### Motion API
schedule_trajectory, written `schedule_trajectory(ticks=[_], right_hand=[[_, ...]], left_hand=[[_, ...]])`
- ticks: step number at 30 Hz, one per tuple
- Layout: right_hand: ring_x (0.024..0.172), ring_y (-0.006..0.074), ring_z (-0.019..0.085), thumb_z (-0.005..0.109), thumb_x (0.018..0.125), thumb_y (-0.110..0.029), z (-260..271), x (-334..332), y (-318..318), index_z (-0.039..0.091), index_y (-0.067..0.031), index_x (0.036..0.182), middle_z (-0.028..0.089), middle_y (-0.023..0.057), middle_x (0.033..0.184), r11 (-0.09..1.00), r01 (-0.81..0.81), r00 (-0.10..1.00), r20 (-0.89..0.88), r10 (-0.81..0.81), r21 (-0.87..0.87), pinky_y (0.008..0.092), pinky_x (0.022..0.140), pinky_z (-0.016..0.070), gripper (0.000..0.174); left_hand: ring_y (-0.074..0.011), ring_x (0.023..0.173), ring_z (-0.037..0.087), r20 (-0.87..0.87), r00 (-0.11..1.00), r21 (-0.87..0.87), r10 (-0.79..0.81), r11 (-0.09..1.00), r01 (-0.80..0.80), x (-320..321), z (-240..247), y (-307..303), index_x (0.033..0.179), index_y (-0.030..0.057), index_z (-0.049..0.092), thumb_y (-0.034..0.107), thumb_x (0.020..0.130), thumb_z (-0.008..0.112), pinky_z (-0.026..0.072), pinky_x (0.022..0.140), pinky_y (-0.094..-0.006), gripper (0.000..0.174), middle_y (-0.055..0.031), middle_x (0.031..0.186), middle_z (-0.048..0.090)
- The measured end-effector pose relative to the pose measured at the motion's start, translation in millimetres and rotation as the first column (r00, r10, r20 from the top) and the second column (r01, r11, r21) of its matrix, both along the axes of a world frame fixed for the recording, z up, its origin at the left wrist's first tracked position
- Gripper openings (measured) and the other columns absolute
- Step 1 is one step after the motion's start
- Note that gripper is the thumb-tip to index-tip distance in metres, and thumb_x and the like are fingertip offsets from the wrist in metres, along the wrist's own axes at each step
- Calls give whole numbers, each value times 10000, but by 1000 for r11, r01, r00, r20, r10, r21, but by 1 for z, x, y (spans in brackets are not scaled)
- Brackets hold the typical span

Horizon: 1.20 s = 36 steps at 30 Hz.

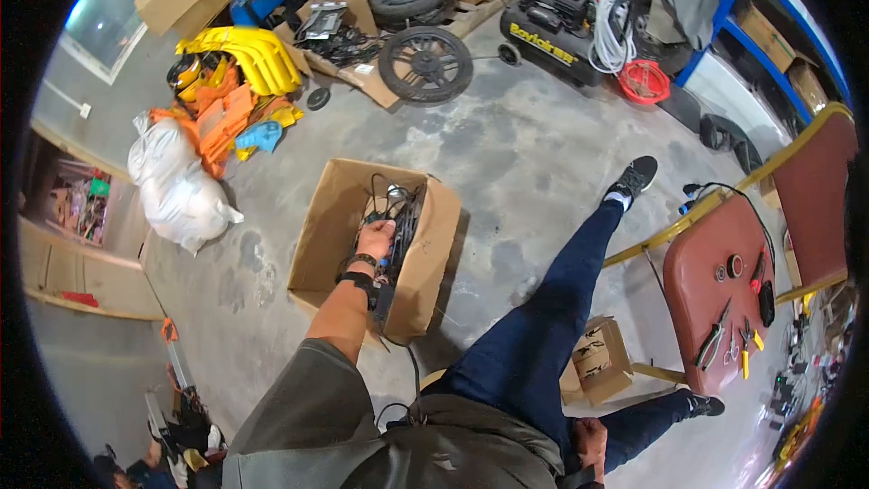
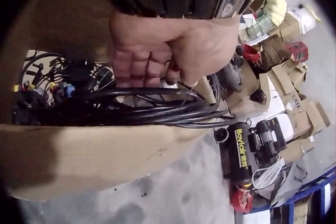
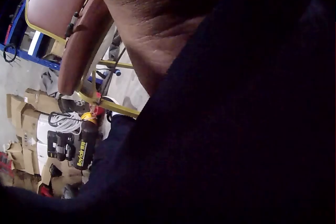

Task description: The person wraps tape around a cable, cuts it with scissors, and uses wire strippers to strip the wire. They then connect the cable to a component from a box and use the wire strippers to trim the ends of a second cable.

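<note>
My left hand (image 1: pixel 376 239) reaches down into an open cardboard box (image 1: pixel 433 258) on the floor. In the left wrist view its curled fingers (image 2: pixel 137 66) meet a bundle of black cables (image 2: pixel 157 103), with the thumb close against them. More wiring with small yellow and blue connectors (image 2: pixel 65 90) lies deeper in the box. A black cable also runs out over the box's near edge towards my body. My right hand (image 1: pixel 591 442) rests by my thigh, loosely curled and holding nothing visible. In the right wrist view, dark cloth hides most of it.
On the right, a red-brown chair (image 1: pixel 701 263) carries pliers (image 1: pixel 713 344), tape rolls and other tools. A small open carton (image 1: pixel 605 367) sits beneath it. A white sack (image 1: pixel 181 186) lies left of the box. An air compressor (image 1: pixel 552 36) and a black wheel (image 1: pixel 425 63) stand farther back.
</note>
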State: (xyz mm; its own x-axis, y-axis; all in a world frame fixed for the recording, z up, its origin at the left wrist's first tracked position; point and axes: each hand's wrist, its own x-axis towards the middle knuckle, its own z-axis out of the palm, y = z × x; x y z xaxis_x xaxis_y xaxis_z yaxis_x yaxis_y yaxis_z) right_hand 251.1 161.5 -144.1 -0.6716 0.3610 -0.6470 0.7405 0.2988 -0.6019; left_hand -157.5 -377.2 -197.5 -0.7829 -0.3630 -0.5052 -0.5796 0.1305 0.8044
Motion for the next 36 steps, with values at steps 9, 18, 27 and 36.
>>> schedule_trajectory(ticks=[9, 18, 27, 36], right_hand=[[812, 194, 671, 688, 857, -101, -48, 29, 15, 700, 47, 960, 730, 139, 883, 990, 111, 994, 19, -110, -86, 328, 776, 524, 180], [747, 133, 608, 692, 865, -67, -30, 15, 12, 689, 52, 951, 693, 76, 824, 981, 131, 991, 58, -124, -141, 287, 708, 500, 147], [743, 132, 612, 684, 871, -47, -12, 0, 2, 696, 44, 957, 696, 57, 826, 988, 123, 992, 47, -119, -89, 285, 707, 498, 126], [814, 198, 664, 670, 872, -104, -38, 19, 11, 701, 45, 979, 721, 147, 868, 995, 85, 996, -3, -86, -48, 331, 767, 517, 186]], left_hand=[[-193, 946, 640, 197, 980, -111, -17, 993, 39, -23, 18, 20, 1132, -17, 704, 323, 955, 667, 497, 860, -343, 385, -106, 1016, 724], [-142, 733, 575, -131, 988, -240, -85, 969, 51, -33, -6, 6, 938, -17, 735, 353, 917, 726, 476, 696, -318, 370, -20, 786, 666], [-137, 806, 626, -229, 967, -146, -112, 986, 80, -43, -3, 26, 954, -20, 749, 313, 867, 766, 511, 772, -329, 345, -56, 846, 719], [-155, 864, 648, -114, 984, -148, -139, 982, 122, -48, -12, 21, 1005, 3, 755, 158, 799, 720, 506, 832, -308, 260, -42, 898, 724]])
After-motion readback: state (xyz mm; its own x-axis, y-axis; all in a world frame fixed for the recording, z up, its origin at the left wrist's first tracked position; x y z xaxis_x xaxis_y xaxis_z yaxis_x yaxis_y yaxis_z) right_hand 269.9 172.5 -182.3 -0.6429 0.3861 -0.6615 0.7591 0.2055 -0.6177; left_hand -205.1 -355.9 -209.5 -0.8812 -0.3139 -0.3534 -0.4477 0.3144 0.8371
